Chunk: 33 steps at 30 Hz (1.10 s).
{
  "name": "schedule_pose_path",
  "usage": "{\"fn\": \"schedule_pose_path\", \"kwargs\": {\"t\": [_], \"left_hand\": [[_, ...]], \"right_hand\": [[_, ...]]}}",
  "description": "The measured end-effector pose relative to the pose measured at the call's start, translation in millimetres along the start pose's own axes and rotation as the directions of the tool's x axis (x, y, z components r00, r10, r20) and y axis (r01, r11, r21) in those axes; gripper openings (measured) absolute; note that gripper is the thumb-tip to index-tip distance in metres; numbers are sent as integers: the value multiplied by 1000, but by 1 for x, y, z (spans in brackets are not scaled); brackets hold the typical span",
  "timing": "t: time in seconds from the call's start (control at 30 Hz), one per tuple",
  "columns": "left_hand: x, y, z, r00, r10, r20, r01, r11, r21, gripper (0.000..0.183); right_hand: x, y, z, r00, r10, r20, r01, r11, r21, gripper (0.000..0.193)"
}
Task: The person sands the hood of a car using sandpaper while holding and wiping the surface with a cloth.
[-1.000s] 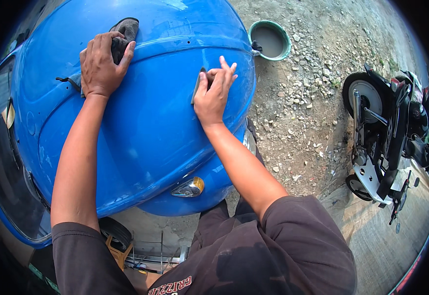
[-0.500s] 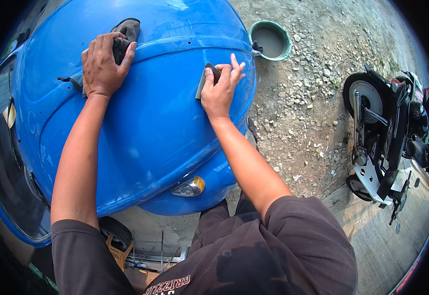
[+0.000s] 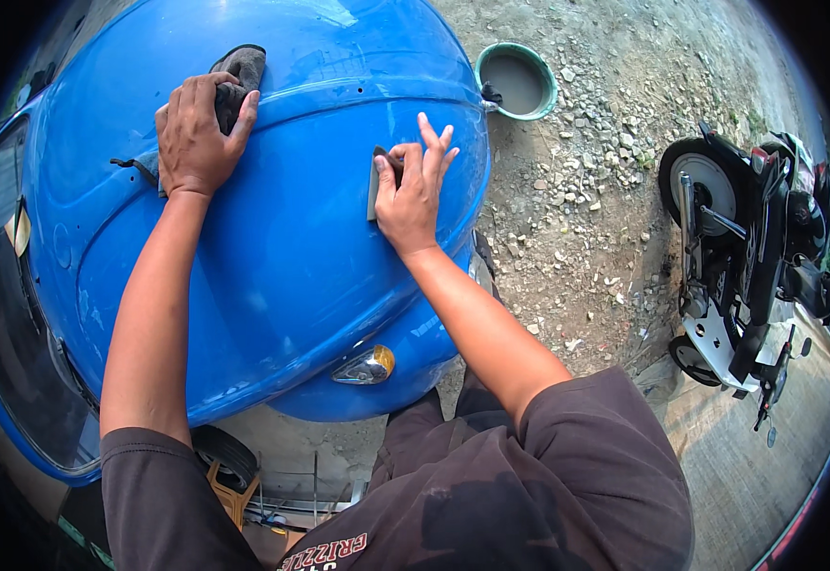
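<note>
My left hand lies on the far left part of a blue car hood, its fingers closed over a bunched dark grey cloth. The cloth sticks out past the fingertips and also beside the wrist. To its right, my right hand pinches a dark grey piece of sandpaper between thumb and fingers. The sandpaper is flat against the hood; whether it wraps a block I cannot tell. The other fingers of this hand stick up, off the paint. A raised body line crosses the hood beyond the hands.
A green bucket of murky grey water stands on the gravel past the hood's right edge. On the right is a parked motorcycle. Near me, an amber and clear lamp sits on the blue fender. A tyre is at lower left.
My right hand has slid toward me and slightly left over the hood with the sandpaper. My left hand and the cloth have stayed nearly in place.
</note>
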State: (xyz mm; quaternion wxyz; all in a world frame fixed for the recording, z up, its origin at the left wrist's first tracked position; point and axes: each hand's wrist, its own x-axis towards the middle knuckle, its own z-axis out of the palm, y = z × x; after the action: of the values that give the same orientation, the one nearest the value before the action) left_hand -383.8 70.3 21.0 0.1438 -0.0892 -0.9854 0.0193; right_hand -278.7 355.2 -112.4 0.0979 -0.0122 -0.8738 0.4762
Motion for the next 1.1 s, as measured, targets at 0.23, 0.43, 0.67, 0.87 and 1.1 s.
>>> {"fn": "schedule_pose_path", "kwargs": {"t": [0.23, 0.43, 0.67, 0.87, 1.1], "left_hand": [[2, 1, 0, 1000, 14, -10, -14, 1000, -4, 40], [5, 2, 1, 999, 28, -33, -29, 999, -26, 41], [6, 5, -1, 1000, 19, -8, -19, 999, -28, 41], [-1, -1, -2, 1000, 4, -5, -4, 1000, -4, 41], [3, 2, -2, 1000, 6, -2, -6, 1000, -14, 39]], "right_hand": [[-9, -6, 5, 998, 63, -8, -63, 997, 50, 22], [12, 5, 13, 975, 175, -140, -170, 984, 44, 18], [13, 11, 7, 990, 69, -123, -70, 998, -5, 18], [-2, -10, 11, 997, 71, -23, -69, 994, 80, 20], [-8, -7, 11, 991, 129, -29, -125, 986, 113, 18]]}}
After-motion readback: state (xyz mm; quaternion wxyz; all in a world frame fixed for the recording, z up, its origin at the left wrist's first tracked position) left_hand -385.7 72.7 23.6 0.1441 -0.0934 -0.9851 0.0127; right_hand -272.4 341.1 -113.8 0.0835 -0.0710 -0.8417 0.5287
